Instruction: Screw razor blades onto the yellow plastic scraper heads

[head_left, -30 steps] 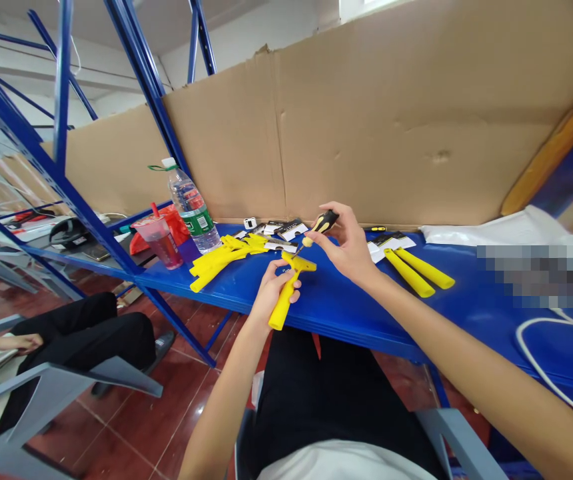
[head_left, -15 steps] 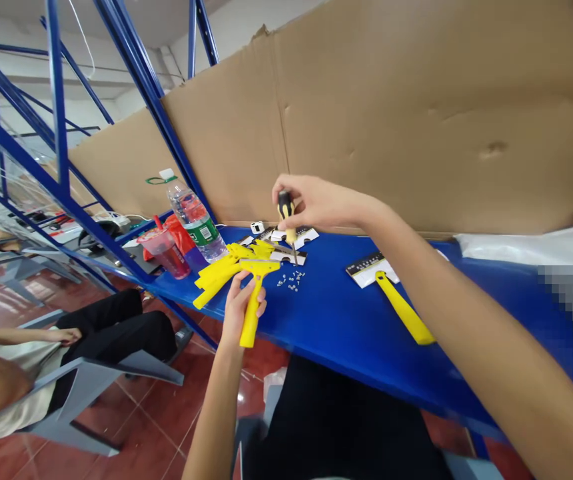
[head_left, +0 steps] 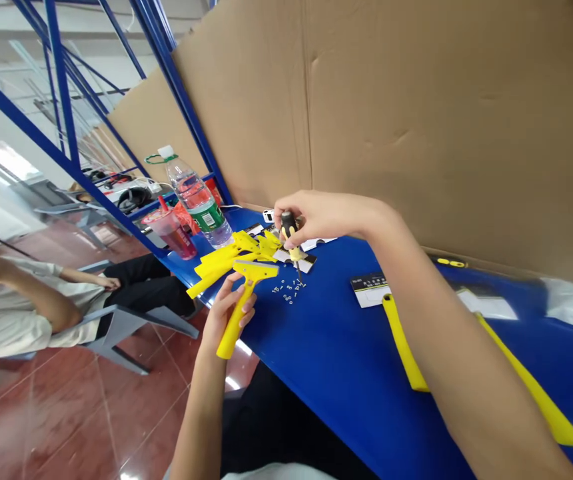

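Note:
My left hand is wrapped round the handle of a yellow scraper, whose wide head points up and away. In my right hand is a screwdriver with a black and pale yellow handle, its shaft pointing down. The screwdriver tip is over small loose screws scattered on the blue table; whether it touches one, I cannot tell. Beyond my left hand lies a pile of yellow scraper parts. Printed cards lie behind the screws.
A water bottle and a red cup stand at the back left. Under my right forearm are a yellow handle, a longer yellow piece and a printed card. Cardboard walls the back. A seated person is at the left.
The view has swung, bringing more of the table's right side into sight. Both hands keep their hold; the scraper is tilted more, and the screwdriver stays above the screws.

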The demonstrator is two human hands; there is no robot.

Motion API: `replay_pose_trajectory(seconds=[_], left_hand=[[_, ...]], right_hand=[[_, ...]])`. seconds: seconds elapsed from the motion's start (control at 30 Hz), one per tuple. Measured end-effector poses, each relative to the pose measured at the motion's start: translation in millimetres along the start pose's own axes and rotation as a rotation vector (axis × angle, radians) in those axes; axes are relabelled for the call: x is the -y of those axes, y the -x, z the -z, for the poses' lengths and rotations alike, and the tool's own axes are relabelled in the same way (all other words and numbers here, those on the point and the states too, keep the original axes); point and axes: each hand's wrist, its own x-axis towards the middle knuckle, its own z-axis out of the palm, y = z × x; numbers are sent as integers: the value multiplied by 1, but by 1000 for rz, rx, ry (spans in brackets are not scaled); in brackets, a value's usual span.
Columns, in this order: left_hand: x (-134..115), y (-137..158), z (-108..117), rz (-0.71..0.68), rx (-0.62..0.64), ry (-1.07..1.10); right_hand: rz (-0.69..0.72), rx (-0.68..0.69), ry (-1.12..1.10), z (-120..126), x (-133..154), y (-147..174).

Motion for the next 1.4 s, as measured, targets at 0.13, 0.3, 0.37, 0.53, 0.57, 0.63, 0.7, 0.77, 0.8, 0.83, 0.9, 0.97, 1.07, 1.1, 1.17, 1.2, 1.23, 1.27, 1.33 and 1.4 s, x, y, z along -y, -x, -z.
replay_pose_trajectory(seconds=[0.13, 0.3, 0.37, 0.53, 0.57, 0.63, 0.7, 0.77, 0.8, 0.83, 0.9, 0.97, 1.07, 1.1, 1.17, 1.2, 1.23, 1.27, 1.33, 1.4], left_hand=[[2, 2, -5, -26, -7, -118], [6, 7, -4, -40, 4, -218], [8, 8, -4, -56, 24, -252], [13, 10, -2, -73, 67, -298], [12, 10, -1, -55, 94, -297], [10, 9, 1, -6, 167, -288], [6, 7, 3, 49, 230, -279], [4, 4, 4, 88, 264, -269], [4, 3, 5, 96, 269, -265], [4, 2, 5, 97, 272, -261], [5, 1, 4, 89, 268, -262], [6, 1, 3, 71, 255, -270], [6, 3, 0, 37, 227, -296], [6, 5, -2, 25, 213, -307], [7, 7, -5, -5, 181, -325], [7, 9, -6, -21, 167, -333], [9, 10, -7, -37, 157, -342], [10, 11, -7, -50, 150, -351], [13, 11, -6, -75, 142, -363], [15, 11, -3, -103, 139, -355]], right_hand=[[43, 19, -27, -1, -2, -6], [14, 78, -36, -11, -14, -18], [5, 74, -55, -15, -19, -21], [-32, 83, -113, -19, -19, -22], [-59, 107, -115, -18, -16, -22], [-125, 147, -123, -16, -9, -20], [-181, 157, -128, -14, -2, -19], [-211, 162, -123, -14, 1, -19], [-215, 166, -118, -15, 1, -19], [-215, 169, -113, -15, 0, -19], [-211, 172, -105, -17, -3, -19], [-202, 167, -100, -18, -6, -19], [-172, 148, -117, -17, -7, -16], [-162, 138, -129, -15, -6, -14], [-144, 108, -147, -11, -3, -10], [-135, 90, -149, -8, -1, -7], [-125, 72, -146, -5, 0, -5], [-115, 54, -143, -2, 2, -2], [-93, 22, -142, 4, 6, 4], [-64, -17, -146, 10, 11, 11]])
